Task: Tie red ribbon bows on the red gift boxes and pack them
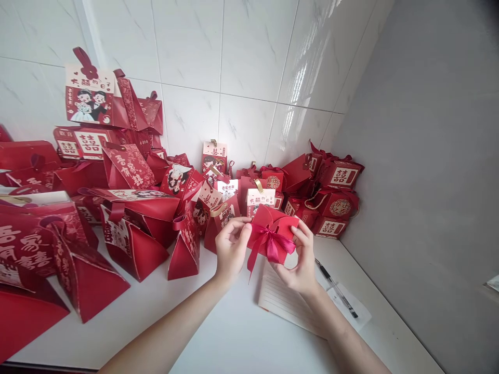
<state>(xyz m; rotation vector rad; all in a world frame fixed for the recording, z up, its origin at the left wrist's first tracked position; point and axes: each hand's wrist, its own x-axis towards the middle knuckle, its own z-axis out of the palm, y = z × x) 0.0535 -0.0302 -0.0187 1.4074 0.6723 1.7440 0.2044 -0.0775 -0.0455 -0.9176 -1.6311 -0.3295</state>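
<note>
A small red gift box [273,231] with a pink-red ribbon bow on its front is held up above the white counter [218,332]. My left hand [231,248] pinches its upper left edge with the fingers curled. At the box's right side, my right hand [300,259] grips it, thumb near the bow. Directly beneath the box lies a lined notebook [288,304].
Many red gift bags and boxes [128,208] crowd the counter at left and along the tiled wall, with more stacked in the corner [335,195]. A black pen [336,288] lies on white paper right of the notebook. A grey wall closes the right side.
</note>
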